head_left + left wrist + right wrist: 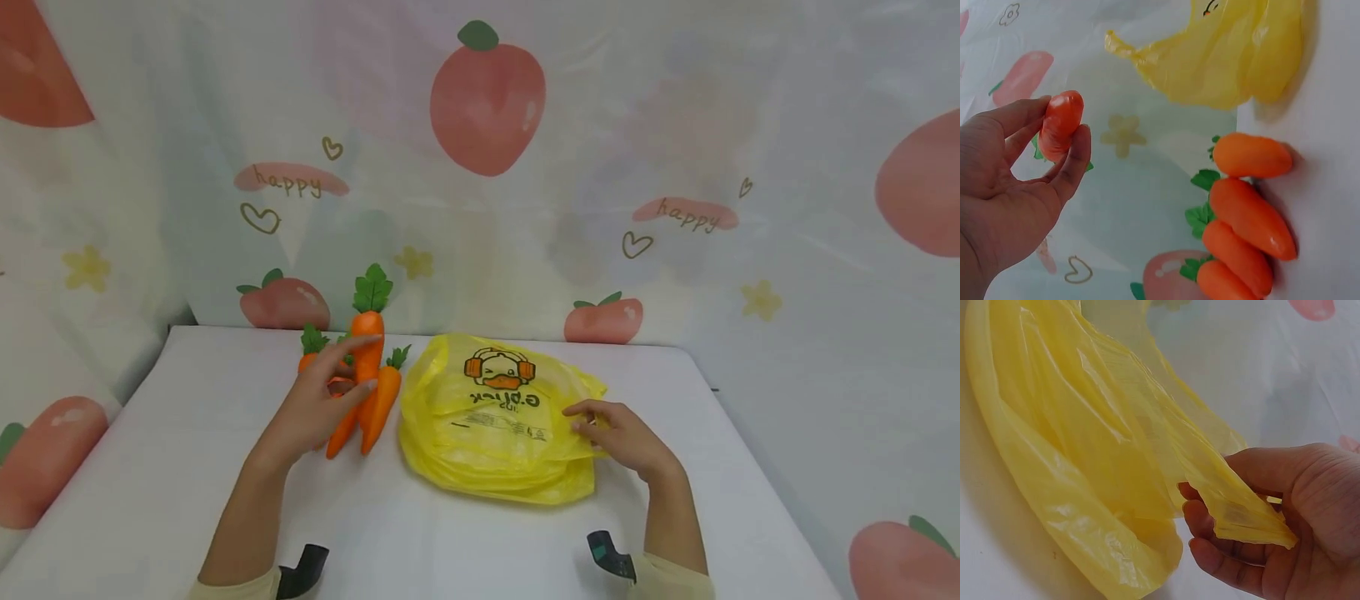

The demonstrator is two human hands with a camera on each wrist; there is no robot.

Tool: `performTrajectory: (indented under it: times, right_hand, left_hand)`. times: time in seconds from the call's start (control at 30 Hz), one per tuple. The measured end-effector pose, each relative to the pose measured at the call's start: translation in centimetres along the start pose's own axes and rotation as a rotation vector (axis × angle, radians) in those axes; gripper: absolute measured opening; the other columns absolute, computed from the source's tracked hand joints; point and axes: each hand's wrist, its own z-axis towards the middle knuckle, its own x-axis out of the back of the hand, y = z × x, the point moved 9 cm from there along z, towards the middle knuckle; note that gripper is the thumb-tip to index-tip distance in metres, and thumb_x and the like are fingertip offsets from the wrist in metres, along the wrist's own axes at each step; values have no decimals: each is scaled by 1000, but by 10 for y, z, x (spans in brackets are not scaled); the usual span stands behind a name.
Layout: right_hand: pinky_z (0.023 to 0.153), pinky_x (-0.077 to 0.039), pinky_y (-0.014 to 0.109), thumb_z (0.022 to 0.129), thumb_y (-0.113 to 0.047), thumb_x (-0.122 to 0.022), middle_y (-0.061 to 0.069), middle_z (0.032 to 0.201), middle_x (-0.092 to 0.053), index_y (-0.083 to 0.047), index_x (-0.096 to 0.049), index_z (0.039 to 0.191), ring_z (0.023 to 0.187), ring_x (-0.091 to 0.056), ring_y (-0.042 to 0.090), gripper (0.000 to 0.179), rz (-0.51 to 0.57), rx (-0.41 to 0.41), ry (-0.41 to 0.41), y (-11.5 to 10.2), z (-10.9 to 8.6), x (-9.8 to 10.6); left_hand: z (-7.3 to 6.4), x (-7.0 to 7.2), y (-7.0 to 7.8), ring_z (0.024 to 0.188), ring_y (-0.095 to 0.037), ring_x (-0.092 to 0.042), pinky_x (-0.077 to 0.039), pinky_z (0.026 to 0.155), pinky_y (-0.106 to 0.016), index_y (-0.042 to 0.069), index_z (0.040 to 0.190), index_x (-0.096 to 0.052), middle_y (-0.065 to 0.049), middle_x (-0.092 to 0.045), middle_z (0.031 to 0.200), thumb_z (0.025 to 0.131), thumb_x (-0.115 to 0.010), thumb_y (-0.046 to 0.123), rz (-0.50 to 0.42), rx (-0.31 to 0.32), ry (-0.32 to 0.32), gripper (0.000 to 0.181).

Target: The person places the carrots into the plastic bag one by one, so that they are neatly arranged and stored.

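My left hand [311, 408] pinches an orange toy carrot [367, 325] between thumb and fingers, its green leafy top pointing up. In the left wrist view that carrot [1063, 122] is held clear of the others, blunt tip toward the camera. Below and behind the hand, several more carrots [385, 400] lie side by side on the table. To their right spreads a thin yellow plastic bag [487, 458] with a duck print. At its right edge my right hand [622, 435] grips a gathered strip of the plastic [1235, 515] between thumb and fingers.
The white table [450, 550] runs back to a fruit-printed backdrop [480, 250], with matching printed cloth on both sides. Black curved mounts [303, 571] stick out from the two wrists over the table's front part.
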Motion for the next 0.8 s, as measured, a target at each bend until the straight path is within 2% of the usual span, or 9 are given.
performTrajectory:
  times: [0.13, 0.4, 0.5, 0.6, 0.8]
  right_hand:
    - [94, -53, 43, 103, -21, -65, 13, 133, -61, -8, -71, 128, 109, -55, 29, 28, -15, -9, 0, 1, 2, 0]
    - [93, -53, 42, 103, -20, -65, 13, 132, -61, -6, -71, 127, 107, -56, 29, 28, -4, 18, -29, -1, 1, 0]
    - [92, -53, 42, 103, -20, -65, 13, 132, -61, -6, -71, 127, 104, -56, 28, 28, -3, 20, -32, -2, 1, 1]
    - [91, -53, 42, 103, -18, -65, 13, 132, -61, -6, -71, 127, 103, -56, 28, 28, 0, 15, -30, -2, 1, 1]
    - [93, -54, 43, 103, -16, -64, 15, 136, -60, -6, -71, 127, 111, -54, 29, 27, 26, 52, -42, -4, 2, 0]
  left_hand:
    - [1, -12, 13, 110, -30, -59, -52, 96, -48, 25, 149, -54, -5, -49, 146, 99, -71, 10, 4, -55, -13, 56]
    - [4, -47, 28, 104, -26, -61, -52, 97, -46, 27, 148, -54, -4, -51, 142, 98, -73, 12, 1, -74, -74, 55]
    - [7, -55, 34, 104, -26, -61, -52, 97, -46, 30, 148, -55, -3, -51, 141, 98, -73, 12, 0, -87, -84, 56]
    - [10, -62, 39, 107, -26, -61, -52, 97, -45, 33, 147, -55, -1, -51, 141, 98, -73, 13, -27, -80, -102, 56]
    - [13, -79, 46, 109, -26, -59, -56, 86, -41, 38, 146, -55, 4, -51, 142, 99, -72, 16, -82, -45, -128, 54]
